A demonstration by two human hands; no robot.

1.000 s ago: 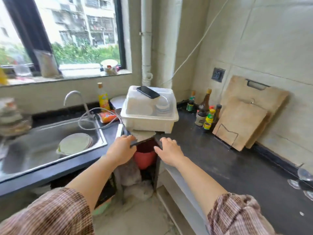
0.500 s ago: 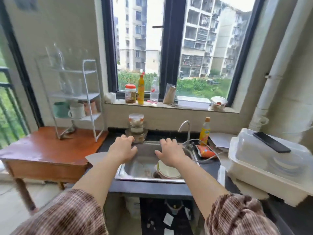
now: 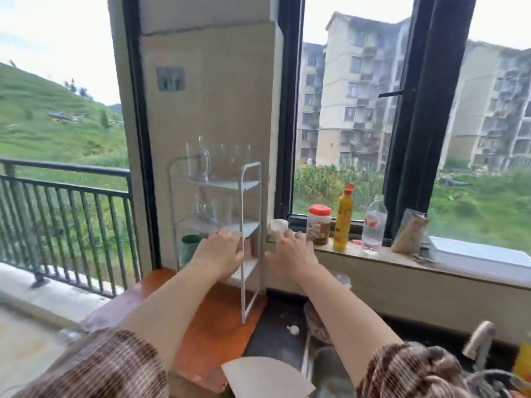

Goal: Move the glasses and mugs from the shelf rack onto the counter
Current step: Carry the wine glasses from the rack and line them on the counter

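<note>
View swung left from the sink to shelf rack (image 3: 242, 196). Left hand (image 3: 221, 251) and right hand (image 3: 290, 254) reach it, fingers spread, empty. Glasses (image 3: 198, 163) and green mug (image 3: 189, 248) still shelved, nothing yet on counter (image 3: 273, 334).

The view is swung left, and the white three-tier metal shelf rack (image 3: 243, 196) is brought from far left to centre frame. Earlier held over the stainless steel sink (image 3: 327, 367), the left hand (image 3: 219, 252) is now raised before the lower shelves, the right hand (image 3: 290, 255) just right of them.
</note>
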